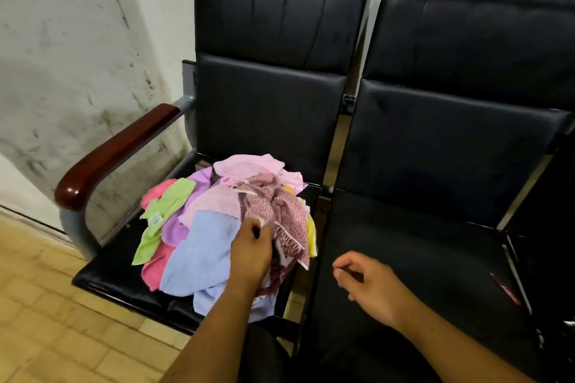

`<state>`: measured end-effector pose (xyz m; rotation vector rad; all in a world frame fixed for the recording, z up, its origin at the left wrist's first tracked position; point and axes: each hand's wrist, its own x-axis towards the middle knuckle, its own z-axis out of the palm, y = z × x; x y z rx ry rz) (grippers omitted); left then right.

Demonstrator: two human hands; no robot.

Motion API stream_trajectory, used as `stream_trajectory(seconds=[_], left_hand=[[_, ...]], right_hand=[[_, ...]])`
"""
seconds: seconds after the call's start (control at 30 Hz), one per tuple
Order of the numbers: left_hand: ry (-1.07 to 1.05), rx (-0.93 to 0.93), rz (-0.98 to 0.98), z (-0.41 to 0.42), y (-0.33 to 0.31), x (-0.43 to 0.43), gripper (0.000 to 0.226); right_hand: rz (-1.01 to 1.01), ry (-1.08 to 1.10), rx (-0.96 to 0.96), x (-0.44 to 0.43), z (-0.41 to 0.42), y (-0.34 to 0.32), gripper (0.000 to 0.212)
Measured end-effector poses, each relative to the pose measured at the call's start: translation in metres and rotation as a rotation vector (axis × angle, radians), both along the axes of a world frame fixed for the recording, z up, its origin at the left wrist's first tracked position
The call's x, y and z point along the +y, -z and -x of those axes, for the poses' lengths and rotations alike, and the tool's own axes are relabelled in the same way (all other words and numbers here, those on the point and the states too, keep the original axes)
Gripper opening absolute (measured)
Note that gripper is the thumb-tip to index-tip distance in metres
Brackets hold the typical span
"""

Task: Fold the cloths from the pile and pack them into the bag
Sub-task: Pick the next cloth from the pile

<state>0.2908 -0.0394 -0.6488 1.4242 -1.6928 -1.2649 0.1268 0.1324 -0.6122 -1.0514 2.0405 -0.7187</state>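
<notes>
I see my left hand [252, 250] at the front of the pile [202, 196], thumb and curled fingers pinching the pale edge of the patterned cloth [280, 205], which lies draped over the top of the heap and down its right side. The pile sits on the left seat [102, 267] beside the wooden armrest [118, 146], with a blue cloth [202, 246] just left of my hand and a green cloth [165, 211] trailing down its left side. My right hand [367, 281] hovers above the right seat [420, 227], apart from the pile, fingers loosely curled and holding nothing
</notes>
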Motion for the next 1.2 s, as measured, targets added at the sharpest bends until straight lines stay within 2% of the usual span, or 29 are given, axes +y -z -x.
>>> stream_trajectory(seconds=[0.07,0.13,0.23,0.3,0.37,0.43,0.5,0.57,0.67,0.73,0.8,0.9,0.97,1.03,1.13,1.2], left_hand=[[-0.033,0.140,0.017,0.009,-0.037,0.005,0.014],[-0.028,0.259,0.032,0.019,-0.075,0.012,0.012],[0.064,0.351,0.061,0.035,-0.125,0.033,0.011],[0.138,0.389,0.074,0.046,-0.149,0.052,0.009],[0.219,0.454,0.054,0.055,-0.163,0.070,0.007],[0.284,0.469,0.078,0.064,-0.167,0.084,0.007],[0.271,0.474,0.143,0.069,-0.163,0.088,0.004],[0.173,0.485,0.143,0.070,-0.157,0.085,0.012],[0.104,0.408,0.034,0.067,-0.140,0.079,0.046],[0.244,0.319,-0.001,0.068,-0.128,0.080,0.058],[0.495,0.256,-0.027,0.070,-0.119,0.087,0.066],[0.878,-0.020,0.131,0.077,-0.107,0.102,0.089],[0.916,-0.114,0.262,0.084,-0.100,0.113,0.080],[0.839,-0.073,0.327,0.090,-0.096,0.120,0.056],[0.769,-0.058,0.331,0.094,-0.095,0.121,0.033],[0.830,-0.102,0.236,0.097,-0.101,0.129,0.025]], right_hand=[[0.002,-0.002,-0.022,-0.003,-0.004,-0.001,0.019],[0.026,-0.024,-0.058,-0.008,-0.010,-0.005,0.040],[0.090,-0.043,-0.116,-0.012,-0.019,-0.009,0.077],[0.173,-0.040,-0.122,-0.011,-0.024,-0.010,0.087],[0.297,0.036,-0.133,-0.008,-0.025,-0.008,0.072],[0.372,0.192,-0.145,-0.004,-0.020,-0.016,0.032],[0.331,0.356,-0.150,0.004,-0.007,-0.025,0.007],[0.361,0.465,-0.231,0.016,0.010,-0.037,0.007],[0.432,0.562,-0.288,0.037,0.032,-0.059,0.011],[0.473,0.566,-0.311,0.050,0.042,-0.071,0.015],[0.467,0.517,-0.380,0.059,0.050,-0.083,0.019],[0.292,0.396,-0.570,0.071,0.055,-0.099,0.023],[0.144,0.282,-0.628,0.079,0.058,-0.104,0.027],[0.075,0.151,-0.617,0.088,0.065,-0.106,0.030],[-0.027,-0.022,-0.353,0.105,0.077,-0.107,0.043],[-0.173,-0.075,-0.130,0.117,0.087,-0.093,0.031]])
